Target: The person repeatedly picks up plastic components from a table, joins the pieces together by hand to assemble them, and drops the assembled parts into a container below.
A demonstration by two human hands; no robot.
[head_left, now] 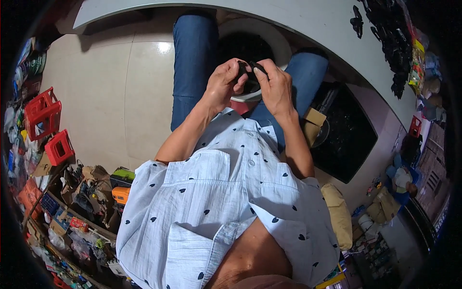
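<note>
My left hand [224, 81] is closed round a small black part [242, 69], its fingers curled. Close beside it, my right hand [276, 87] pinches another small black piece [258, 67] between thumb and fingers. The two black pieces nearly meet; whether they touch or are joined I cannot tell. Both hands are held above a round pale tub [279, 42] between my knees. Dark contents fill the tub, too dim to make out singly.
A pale table [308, 21] curves along the far side, with a heap of black parts [392, 41] at its right. Right of my leg stand a large black bin [349, 135] and a cardboard box [314, 124]. Red stools [42, 113] and clutter lie at left.
</note>
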